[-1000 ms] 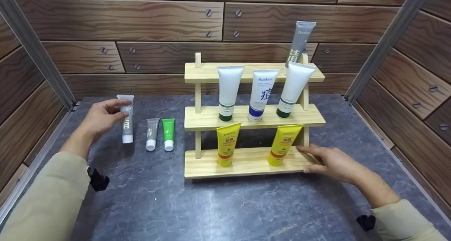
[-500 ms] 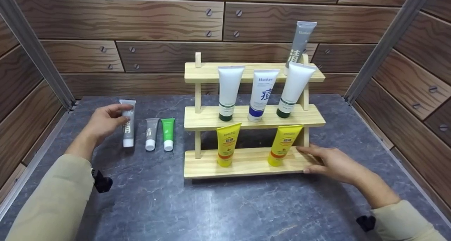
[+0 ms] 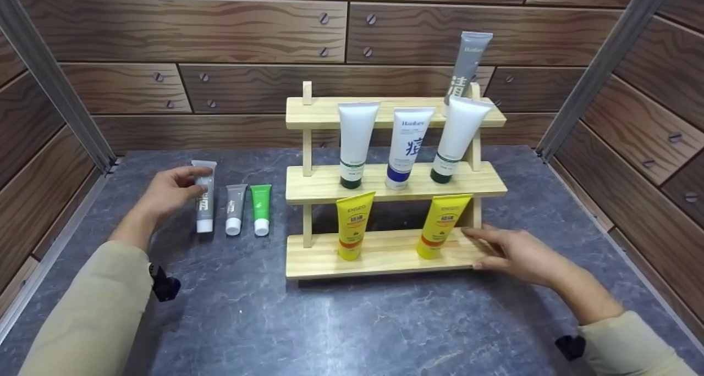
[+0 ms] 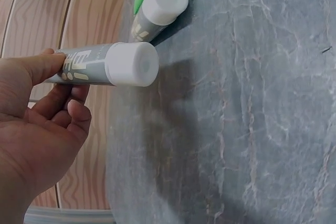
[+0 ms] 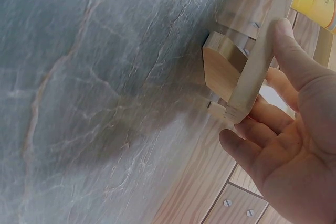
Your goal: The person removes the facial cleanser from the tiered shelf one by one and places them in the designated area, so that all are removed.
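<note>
My left hand pinches a large grey squeeze tube between thumb and fingers, near its flat end. In the left wrist view its white cap points toward the table, with a shadow beside it. Just right of it lie a smaller grey tube and a green tube, both white-capped. My right hand grips the right end of the bottom shelf of a three-tier wooden rack. In the right wrist view the thumb lies on the board's edge, fingers behind it.
Two yellow tubes stand on the bottom shelf. The middle shelf bears white tubes, one with blue lettering. A tall grey tube stands on the top shelf at right. Wood-patterned walls enclose the marbled table.
The left hand has moved the large grey tube right and nearer to me, closer to the smaller grey tube. The right hand keeps its place on the rack.
</note>
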A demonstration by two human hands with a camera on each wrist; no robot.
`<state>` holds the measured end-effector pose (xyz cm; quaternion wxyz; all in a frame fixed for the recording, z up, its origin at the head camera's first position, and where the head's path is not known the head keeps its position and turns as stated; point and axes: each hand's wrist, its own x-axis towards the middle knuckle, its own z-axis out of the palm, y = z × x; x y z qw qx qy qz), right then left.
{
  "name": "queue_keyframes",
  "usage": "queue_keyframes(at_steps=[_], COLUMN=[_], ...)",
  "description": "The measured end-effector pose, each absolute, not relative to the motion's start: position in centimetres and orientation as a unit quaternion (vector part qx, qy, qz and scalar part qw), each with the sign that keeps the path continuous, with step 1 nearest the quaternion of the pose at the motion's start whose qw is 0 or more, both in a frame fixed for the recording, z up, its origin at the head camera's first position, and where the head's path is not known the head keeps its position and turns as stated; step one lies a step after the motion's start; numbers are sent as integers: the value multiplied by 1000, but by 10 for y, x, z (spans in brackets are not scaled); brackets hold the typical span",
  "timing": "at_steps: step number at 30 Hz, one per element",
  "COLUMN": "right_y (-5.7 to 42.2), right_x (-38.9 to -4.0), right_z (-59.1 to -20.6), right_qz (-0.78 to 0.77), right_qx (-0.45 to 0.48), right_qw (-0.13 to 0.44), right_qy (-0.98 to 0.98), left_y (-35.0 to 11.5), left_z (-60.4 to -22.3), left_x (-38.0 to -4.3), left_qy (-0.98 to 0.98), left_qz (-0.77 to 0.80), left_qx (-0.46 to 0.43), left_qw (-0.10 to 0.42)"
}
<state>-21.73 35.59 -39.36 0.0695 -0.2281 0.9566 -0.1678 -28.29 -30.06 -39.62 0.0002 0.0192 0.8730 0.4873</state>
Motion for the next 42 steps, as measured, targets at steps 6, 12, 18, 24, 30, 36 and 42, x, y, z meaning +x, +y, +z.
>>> queue_keyframes(at_steps=[6,12,18,24,30,36,42], right_y=[356,356,356,357,356,356,356], right_x=[-217,-217,-216,-215,-216,-216,-215], right_z=[-394,-395,-395,-393,-393,-393,-393], right_qz=[-166,-167,-169,-173,-170,-171,-171], right_qx=[-225,-228,-232,-230,-229,-227,-228], right_qw=[73,68,57,57,58,59,59], right_qy=[957,957,956,956,957,957,957], left_y=[-300,-298,-299,-299,-299,-299,-301], left_z=[-405,-413,-421,-427,-434,-440,-442], left_x=[-284,-285,-287,-287,-288,-289,-291], left_qy=[881,884,886,887,888,893,894], left_qz=[472,468,463,460,458,449,447], left_qx=[28,21,26,5,-22,-21,-35], left_qw=[4,4,11,25,27,25,23])
